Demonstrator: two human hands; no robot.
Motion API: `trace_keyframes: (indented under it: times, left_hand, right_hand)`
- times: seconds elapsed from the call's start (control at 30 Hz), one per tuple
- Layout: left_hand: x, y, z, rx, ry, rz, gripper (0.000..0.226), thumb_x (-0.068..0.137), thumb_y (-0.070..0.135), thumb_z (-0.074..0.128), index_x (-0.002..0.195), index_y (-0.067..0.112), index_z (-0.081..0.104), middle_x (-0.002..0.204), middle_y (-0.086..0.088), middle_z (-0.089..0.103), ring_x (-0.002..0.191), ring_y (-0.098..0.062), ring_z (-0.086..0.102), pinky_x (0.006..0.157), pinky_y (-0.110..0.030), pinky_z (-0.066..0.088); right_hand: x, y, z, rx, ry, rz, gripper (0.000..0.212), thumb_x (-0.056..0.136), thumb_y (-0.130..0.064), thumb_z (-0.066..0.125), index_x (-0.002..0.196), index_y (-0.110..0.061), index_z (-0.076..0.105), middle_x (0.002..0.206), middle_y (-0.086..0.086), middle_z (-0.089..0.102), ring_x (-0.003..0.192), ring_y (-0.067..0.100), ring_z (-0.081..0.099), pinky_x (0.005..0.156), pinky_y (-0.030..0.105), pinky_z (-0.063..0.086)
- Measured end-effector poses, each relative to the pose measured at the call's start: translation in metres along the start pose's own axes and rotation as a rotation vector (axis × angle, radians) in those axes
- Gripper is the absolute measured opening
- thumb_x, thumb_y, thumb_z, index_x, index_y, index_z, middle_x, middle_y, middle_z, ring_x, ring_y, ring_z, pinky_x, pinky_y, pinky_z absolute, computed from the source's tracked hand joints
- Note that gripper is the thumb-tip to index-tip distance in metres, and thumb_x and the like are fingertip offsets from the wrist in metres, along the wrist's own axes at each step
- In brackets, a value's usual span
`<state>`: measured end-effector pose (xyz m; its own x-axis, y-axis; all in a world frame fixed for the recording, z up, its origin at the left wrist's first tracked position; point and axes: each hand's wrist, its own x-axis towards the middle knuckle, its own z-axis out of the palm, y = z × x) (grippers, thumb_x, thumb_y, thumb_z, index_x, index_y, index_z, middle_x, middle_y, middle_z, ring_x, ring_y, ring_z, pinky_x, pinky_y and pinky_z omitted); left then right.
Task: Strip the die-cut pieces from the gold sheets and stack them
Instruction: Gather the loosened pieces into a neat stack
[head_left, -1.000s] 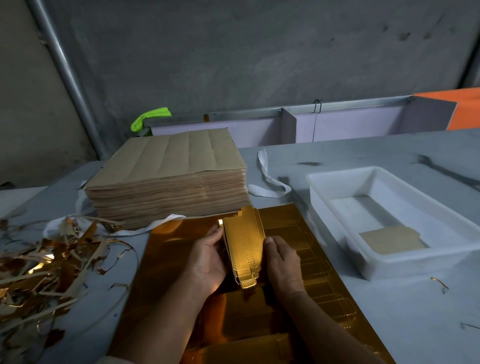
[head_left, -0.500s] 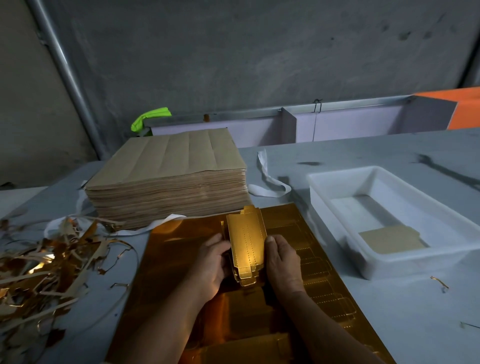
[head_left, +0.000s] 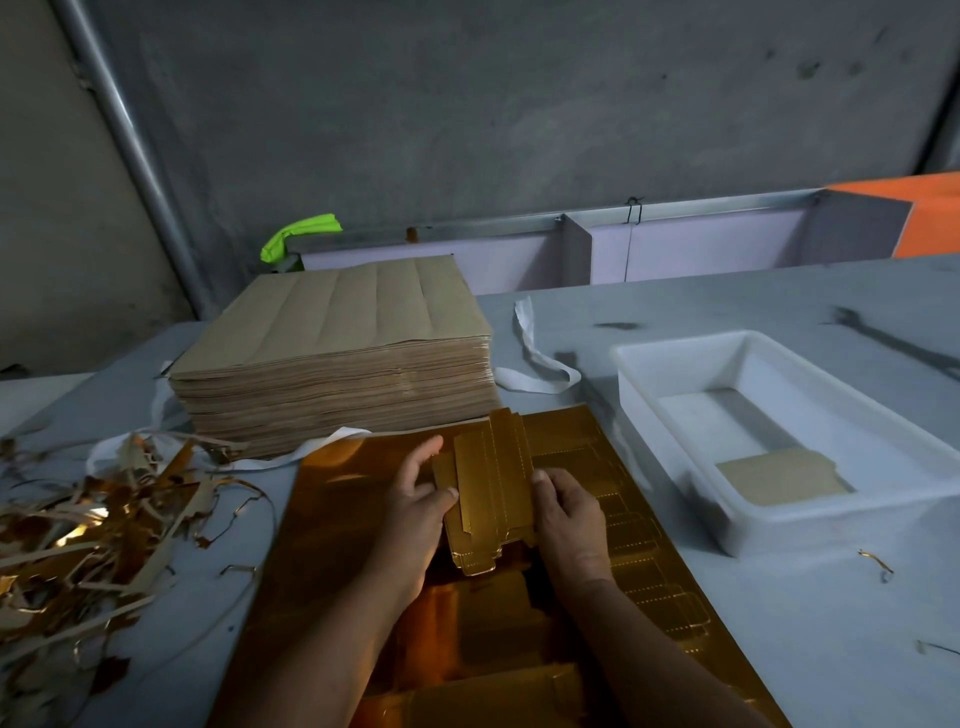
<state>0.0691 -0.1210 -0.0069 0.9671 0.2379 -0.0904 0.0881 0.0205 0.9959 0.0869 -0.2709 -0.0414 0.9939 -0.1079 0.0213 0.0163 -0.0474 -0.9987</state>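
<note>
A small bundle of gold die-cut pieces (head_left: 488, 493) is held upright just above a gold sheet (head_left: 353, 499) that lies on the grey bench (head_left: 779, 649). The left hand (head_left: 415, 514) pinches the bundle's left edge and the right hand (head_left: 569, 525) grips its right edge. The number of pieces in the bundle is unclear. To the right, a white tray (head_left: 675, 358) holds one tan piece (head_left: 779, 475). Scrap strips (head_left: 78, 535) lie at the left.

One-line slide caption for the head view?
Left hand and right hand grip gold die-cut pieces over the gold sheet, white tray to the right.
</note>
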Motion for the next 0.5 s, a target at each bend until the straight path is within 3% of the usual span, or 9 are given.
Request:
trace_keyframes:
  times: [0.13,0.27,0.37,0.5]
  left_hand:
    - [-0.0034,0.0027,0.0014,0.071,0.009,0.004,0.042,0.096,0.001,0.05,0.117,0.037,0.058,0.107,-0.011,0.07,0.097,-0.023,0.069,0.087,-0.042,0.056]
    - [-0.0026,0.0021,0.0012,0.108,0.037,-0.019,0.039,0.097,0.001,0.049,0.115,0.035,0.058,0.117,-0.012,0.064,0.109,-0.027,0.062,0.099,-0.051,0.049]
    - [-0.002,0.0007,0.001,0.125,0.032,-0.037,0.034,0.098,0.002,0.047,0.111,0.031,0.061,0.12,-0.01,0.064,0.111,-0.028,0.062,0.099,-0.054,0.049]
    - [-0.0005,-0.0034,0.0002,0.156,0.017,-0.067,0.031,0.101,0.003,0.043,0.103,0.026,0.065,0.115,-0.006,0.067,0.104,-0.022,0.065,0.092,-0.044,0.054]
  right_hand:
    - [0.0006,0.0018,-0.0005,0.059,-0.003,0.039,0.025,0.102,-0.036,0.047,0.09,-0.024,0.065,0.085,0.007,0.07,0.083,0.034,0.069,0.079,0.056,0.058]
    - [0.0013,0.0019,-0.0017,0.123,0.018,0.092,0.023,0.101,-0.036,0.049,0.091,-0.025,0.066,0.089,0.008,0.07,0.088,0.034,0.069,0.082,0.059,0.057]
    - [0.0011,0.0013,-0.0022,0.151,0.022,0.103,0.02,0.1,-0.034,0.051,0.092,-0.024,0.067,0.092,0.009,0.071,0.091,0.035,0.068,0.084,0.059,0.056]
    - [0.0028,0.0032,-0.0033,0.185,0.041,0.091,0.013,0.099,-0.03,0.054,0.093,-0.024,0.063,0.09,0.007,0.068,0.084,0.032,0.068,0.076,0.051,0.06]
